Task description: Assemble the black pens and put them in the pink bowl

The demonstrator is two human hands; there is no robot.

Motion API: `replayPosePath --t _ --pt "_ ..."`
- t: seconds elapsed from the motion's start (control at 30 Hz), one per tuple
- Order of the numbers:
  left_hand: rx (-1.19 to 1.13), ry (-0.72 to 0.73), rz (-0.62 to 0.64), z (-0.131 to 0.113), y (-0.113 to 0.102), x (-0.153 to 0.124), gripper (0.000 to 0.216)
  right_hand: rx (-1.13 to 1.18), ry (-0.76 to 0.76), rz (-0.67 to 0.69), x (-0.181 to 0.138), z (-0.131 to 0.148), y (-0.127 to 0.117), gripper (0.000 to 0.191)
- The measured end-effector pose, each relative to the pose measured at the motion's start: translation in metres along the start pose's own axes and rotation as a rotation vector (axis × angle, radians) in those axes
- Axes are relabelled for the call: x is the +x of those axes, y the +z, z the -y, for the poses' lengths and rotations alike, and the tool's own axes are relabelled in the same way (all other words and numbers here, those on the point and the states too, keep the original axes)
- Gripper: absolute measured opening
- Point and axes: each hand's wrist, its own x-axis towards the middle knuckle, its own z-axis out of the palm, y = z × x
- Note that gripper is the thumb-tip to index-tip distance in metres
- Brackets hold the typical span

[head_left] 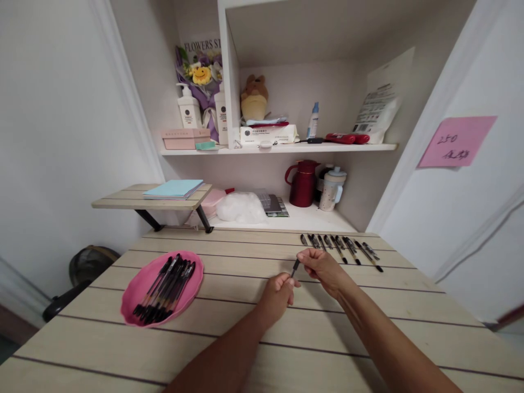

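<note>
Over the middle of the wooden table, my left hand (279, 295) is closed around the lower part of a pen (295, 267). My right hand (323, 267) pinches the pen's dark upper end between thumb and fingertips. Whether that dark end is a separate cap I cannot tell. Beyond my right hand, several pens and short black pieces (339, 245) lie side by side in a row. To the left, a pink scalloped plate (127, 295) carries a pile of black-capped pens (172, 286).
A small raised stand (123, 197) with blue paper (174, 188) on it occupies the table's back left. Behind the table are a white plastic bag (241, 207), a red jug (303, 184) and a pale cup (332, 190). A shelf (282, 148) with bottles and packets runs above.
</note>
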Motion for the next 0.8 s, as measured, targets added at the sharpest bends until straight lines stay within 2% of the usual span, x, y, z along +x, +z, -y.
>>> replayPosePath --t 0.1,0.27,0.43,0.6,0.8 --pt "0.013 0.007 0.000 0.001 0.000 0.001 0.032 -0.042 -0.013 -0.018 -0.002 0.003 0.000 0.036" --pt "0.021 0.009 -0.003 -0.002 0.001 0.000 0.035 0.112 0.010 0.118 -0.003 0.005 -0.004 0.041" --pt "0.049 0.020 0.002 -0.001 0.000 0.001 0.037 0.079 -0.007 0.019 -0.003 0.000 0.000 0.037" --pt "0.060 0.016 0.014 0.003 -0.002 0.002 0.038 0.125 -0.004 0.103 -0.003 -0.001 0.000 0.040" --pt "0.073 0.030 0.024 0.001 -0.001 0.001 0.038 0.102 -0.013 0.054 -0.003 -0.004 -0.001 0.032"
